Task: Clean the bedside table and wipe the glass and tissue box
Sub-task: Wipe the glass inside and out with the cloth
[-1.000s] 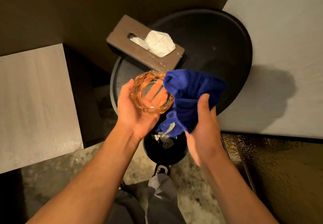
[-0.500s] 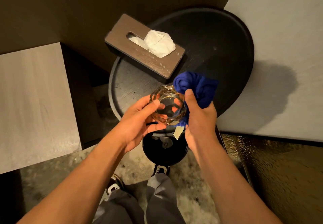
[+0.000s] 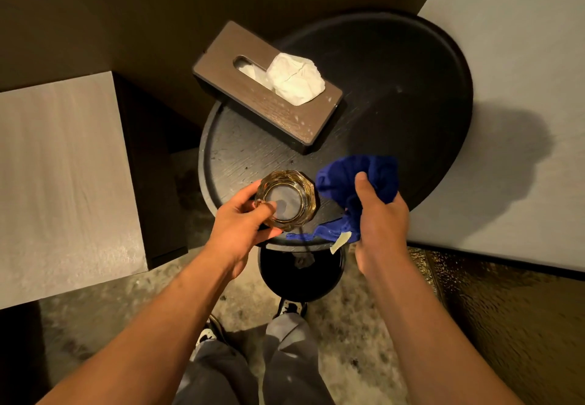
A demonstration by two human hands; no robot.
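Gripping the faceted amber glass [image 3: 285,197] by its rim, the left hand [image 3: 243,224] holds it upright at the near edge of the round black tabletop [image 3: 395,94]. Just beside it, the right hand's [image 3: 378,218] fingers clutch a bunched blue cloth [image 3: 357,183]. Behind them sits the brown tissue box [image 3: 269,104], 1 white tissue [image 3: 296,78] poking out.
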